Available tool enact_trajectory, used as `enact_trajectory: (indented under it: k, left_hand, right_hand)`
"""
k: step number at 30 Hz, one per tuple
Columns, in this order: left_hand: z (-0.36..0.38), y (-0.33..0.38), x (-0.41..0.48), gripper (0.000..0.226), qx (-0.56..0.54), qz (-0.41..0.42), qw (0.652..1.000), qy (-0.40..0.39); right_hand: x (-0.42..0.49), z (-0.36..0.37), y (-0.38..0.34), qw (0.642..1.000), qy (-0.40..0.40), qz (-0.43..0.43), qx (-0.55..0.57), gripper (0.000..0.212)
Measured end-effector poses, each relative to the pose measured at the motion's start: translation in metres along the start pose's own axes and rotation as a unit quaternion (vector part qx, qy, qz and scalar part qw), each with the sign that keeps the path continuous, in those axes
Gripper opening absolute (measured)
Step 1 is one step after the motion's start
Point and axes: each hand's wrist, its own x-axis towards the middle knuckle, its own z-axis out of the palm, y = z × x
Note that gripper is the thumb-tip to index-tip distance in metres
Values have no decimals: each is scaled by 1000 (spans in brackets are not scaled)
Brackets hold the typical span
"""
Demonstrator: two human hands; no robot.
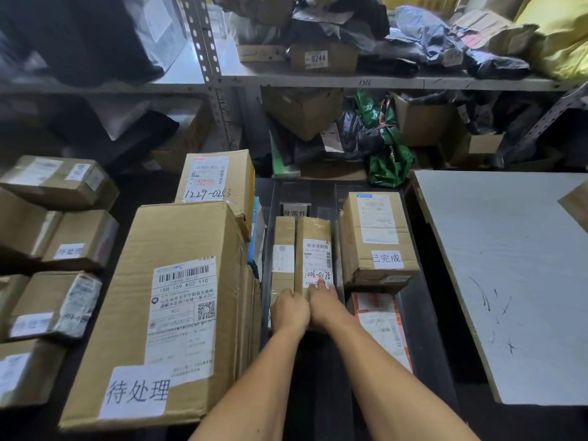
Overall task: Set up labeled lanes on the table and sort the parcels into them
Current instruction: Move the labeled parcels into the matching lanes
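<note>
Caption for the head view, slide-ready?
Sorting: left hand and right hand touch two slim parcels in the middle lane.

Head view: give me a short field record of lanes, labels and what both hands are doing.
middle lane: 异常件 sign at far end
right hand: fingers rest on parcel 1006-0175, in the middle lane
left hand: at near end of narrow parcel beside it, grip unclear
right lane: box labelled 已完成
left side: large box labelled 待处理
</note>
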Motion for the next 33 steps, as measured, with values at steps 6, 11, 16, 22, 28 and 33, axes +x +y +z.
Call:
enact_trajectory:
  k: [6, 11, 16, 22, 28, 33]
  left_hand:
    - [0, 8, -6, 40, -4, 21, 1000, -15]
    - [-9, 16, -14, 41, -2, 31, 999, -26]
    - [-26, 40, -34, 48, -35, 53, 998, -12]
    - [-66, 93, -52, 44, -76, 134, 988, 8]
    - [-138, 143, -67, 48, -91, 237, 967, 33]
    - [-232, 161, -74, 45, -113, 305, 943, 63]
  right_hand:
    - [24, 22, 0, 999, -3, -14, -38, 60]
    - [18, 8, -1, 1000, 17, -25, -1, 63]
    - [-54, -51, -14, 985, 119, -46, 116, 50]
    - [-106, -126, -41, 939, 258, -90, 208, 40]
    - [-150, -189, -95, 907, 324, -153, 221, 48]
    - [-177, -220, -171, 882, 350, -234, 213, 48]
